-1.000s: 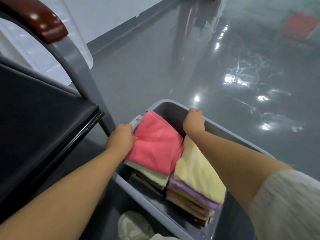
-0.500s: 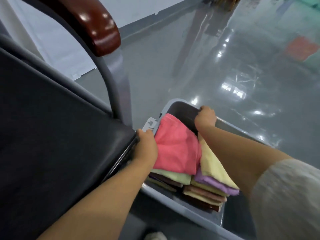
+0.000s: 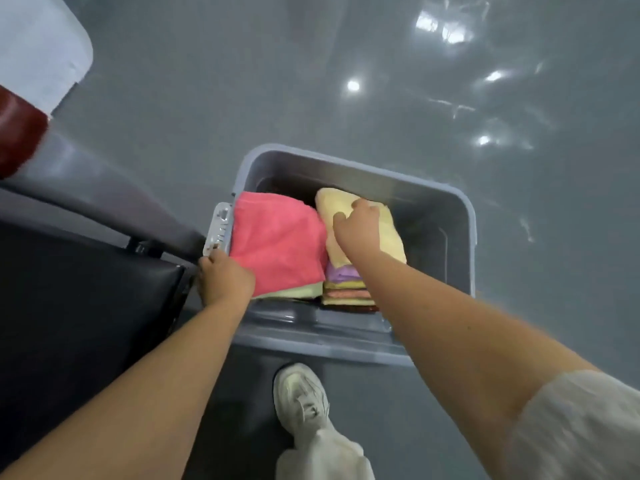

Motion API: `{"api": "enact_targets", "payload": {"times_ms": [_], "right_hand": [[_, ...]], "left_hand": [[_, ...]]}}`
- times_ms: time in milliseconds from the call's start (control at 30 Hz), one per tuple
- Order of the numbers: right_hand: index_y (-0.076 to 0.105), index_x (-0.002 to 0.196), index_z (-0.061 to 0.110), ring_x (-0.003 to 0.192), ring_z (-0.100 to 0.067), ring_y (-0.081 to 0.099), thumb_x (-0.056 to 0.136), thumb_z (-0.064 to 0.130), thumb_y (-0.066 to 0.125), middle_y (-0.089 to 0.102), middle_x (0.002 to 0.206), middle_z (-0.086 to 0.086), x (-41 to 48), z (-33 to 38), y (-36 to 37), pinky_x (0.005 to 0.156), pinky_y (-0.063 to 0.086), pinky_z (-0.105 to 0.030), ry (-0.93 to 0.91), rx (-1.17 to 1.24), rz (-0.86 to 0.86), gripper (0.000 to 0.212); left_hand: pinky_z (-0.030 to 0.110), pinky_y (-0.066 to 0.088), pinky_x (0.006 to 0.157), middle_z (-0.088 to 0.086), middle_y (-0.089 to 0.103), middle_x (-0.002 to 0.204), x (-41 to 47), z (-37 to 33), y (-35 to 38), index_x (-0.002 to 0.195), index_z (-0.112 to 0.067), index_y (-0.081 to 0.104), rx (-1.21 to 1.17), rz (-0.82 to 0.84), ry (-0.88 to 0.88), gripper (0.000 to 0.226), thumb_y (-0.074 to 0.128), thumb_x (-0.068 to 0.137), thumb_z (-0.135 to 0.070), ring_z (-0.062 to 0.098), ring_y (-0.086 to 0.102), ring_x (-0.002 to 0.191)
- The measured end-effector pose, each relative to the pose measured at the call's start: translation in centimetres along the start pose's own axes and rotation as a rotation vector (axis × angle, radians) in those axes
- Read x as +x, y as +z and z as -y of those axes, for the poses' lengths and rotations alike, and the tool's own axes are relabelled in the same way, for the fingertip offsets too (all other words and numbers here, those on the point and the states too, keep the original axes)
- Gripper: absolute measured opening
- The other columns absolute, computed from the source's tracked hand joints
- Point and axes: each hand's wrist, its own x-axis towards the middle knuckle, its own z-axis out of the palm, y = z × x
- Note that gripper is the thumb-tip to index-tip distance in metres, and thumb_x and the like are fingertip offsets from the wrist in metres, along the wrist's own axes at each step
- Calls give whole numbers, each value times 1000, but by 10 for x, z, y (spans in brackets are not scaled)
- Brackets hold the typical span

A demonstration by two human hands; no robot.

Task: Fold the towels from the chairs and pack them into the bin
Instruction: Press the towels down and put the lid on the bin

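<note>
grey rectangular plastic bin (image 3: 467, 216): frame centre | folded pink towel (image 3: 277, 244), folded pale-yellow towel (image 3: 391, 237): top two stacks inside | left hand (image 3: 225, 278): at pink towel's lower-left corner, fingers hidden, grip unclear | right hand (image 3: 358, 225): relaxed fingers resting on yellow towel

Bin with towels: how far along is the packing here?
Done: two stacks of folded towels sit in the grey bin, pink towel and yellow towel on top. In hand: left hand at the pink towel's near corner, right hand resting on the yellow. Left: no unfolded towel shows; other chairs are out of view.
</note>
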Motion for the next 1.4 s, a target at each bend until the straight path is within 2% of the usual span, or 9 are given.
{"api": "enact_targets", "payload": {"times_ms": [200, 300, 433, 533, 667, 900, 1100, 1233, 1400], "right_hand": [[56, 113, 4, 102, -33, 55, 92, 30, 55, 51, 117, -13, -73, -65, -10, 90, 50, -46, 116, -83, 52, 33], [62, 124, 15, 109, -29, 62, 92, 53, 56, 65, 121, -9, -99, -87, -10, 92, 52, -44, -17, -131, 389, 50], [65, 120, 20, 109, -26, 63, 90, 60, 58, 68, 115, -5, -118, -113, -2, 91, 52, -39, -39, -260, 635, 50], [67, 98, 26, 90, -21, 62, 93, 54, 57, 65, 91, 2, -122, -123, 5, 73, 49, -33, -90, -230, 588, 30], [67, 92, 22, 85, -22, 62, 97, 52, 53, 67, 88, 1, -113, -112, 14, 68, 47, -34, -205, -235, 466, 33], [66, 116, 14, 107, -23, 59, 99, 43, 55, 65, 115, -5, -72, -85, 7, 93, 49, -42, -196, -35, 344, 36], [50, 124, 1, 118, -38, 42, 93, 26, 58, 45, 128, -20, -20, -126, -62, 104, 34, -43, 108, -334, -148, 41], [30, 143, -5, 135, -44, 34, 93, 24, 61, 31, 148, -27, 7, -151, -94, 115, 30, -48, 519, -159, -167, 66], [33, 145, 2, 96, -35, 62, 91, 7, 56, 60, 117, -18, 32, -156, -112, 78, 54, -37, 642, 143, -46, 59]], "left_hand": [[44, 47, 96, 18, 47, 136, -52, 25, 11, 144, -1, 34, -434, 83, -631, 67, 64, 87, -23, 34, 53, 112], [49, 49, 97, 16, 51, 133, -77, 23, 24, 140, -10, 43, -945, 354, -891, 46, 56, 96, -18, 34, 53, 118], [44, 51, 87, 19, 57, 120, -90, 18, 45, 137, -7, 47, -977, 267, -837, 43, 42, 95, 4, 33, 57, 105], [43, 54, 83, 15, 61, 123, -88, 13, 51, 135, -11, 49, -1006, 181, -810, 43, 44, 95, 3, 32, 62, 108], [43, 55, 84, 14, 56, 128, -75, -2, 45, 138, -12, 45, -979, 117, -667, 39, 52, 100, -4, 31, 61, 109], [34, 54, 87, 9, 62, 116, -28, -40, 27, 122, -9, 52, -1096, 138, -532, 23, 57, 100, -8, 14, 62, 89], [54, 45, 104, 18, 60, 125, -62, -66, 59, 132, -11, 50, -1078, 526, -794, 38, 63, 97, -21, 33, 59, 113], [61, 43, 103, 22, 50, 137, -74, -76, 88, 145, -16, 38, -1032, 375, -873, 54, 60, 96, -8, 39, 52, 122], [62, 46, 101, 19, 51, 124, -69, -93, 89, 134, -19, 39, -1087, 290, -781, 47, 55, 95, 2, 36, 55, 111]]}}
